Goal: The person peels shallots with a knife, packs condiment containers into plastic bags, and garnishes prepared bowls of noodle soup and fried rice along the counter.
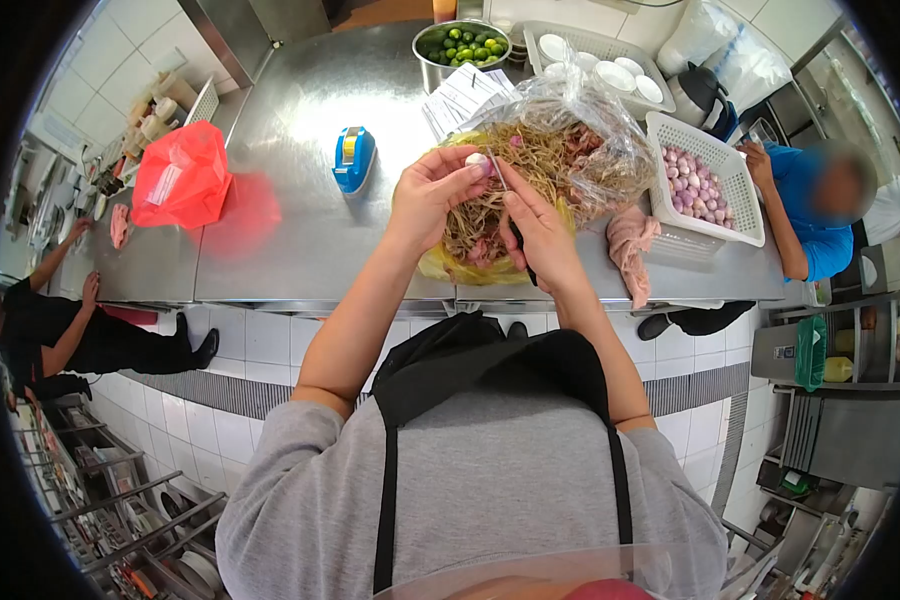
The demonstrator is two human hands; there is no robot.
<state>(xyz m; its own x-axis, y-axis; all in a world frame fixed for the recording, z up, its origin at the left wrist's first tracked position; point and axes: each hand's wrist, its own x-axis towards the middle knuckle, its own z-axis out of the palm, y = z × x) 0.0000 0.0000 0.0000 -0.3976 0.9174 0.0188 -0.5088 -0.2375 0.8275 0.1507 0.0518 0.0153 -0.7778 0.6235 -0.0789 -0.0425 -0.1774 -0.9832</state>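
Centrally, a peeled shallot [477, 162] is positioned above the bagged stalks, clamped between the thumb and fingers of the left hand [432, 195]. The right hand [542, 232] is closed around the dark handle of a knife [499, 173]; its blade points up, next to the shallot. Whether the edge touches the shallot cannot be determined.

Beneath both hands, dry stalks [544, 158] fill an open plastic bag [610, 118]. Right of the bag, a white basket [756, 232] contains shallots; a pink cloth [631, 248] lies near it at the table edge. Left of the hands, a blue tape dispenser [356, 172] rests on the steel table [295, 110].
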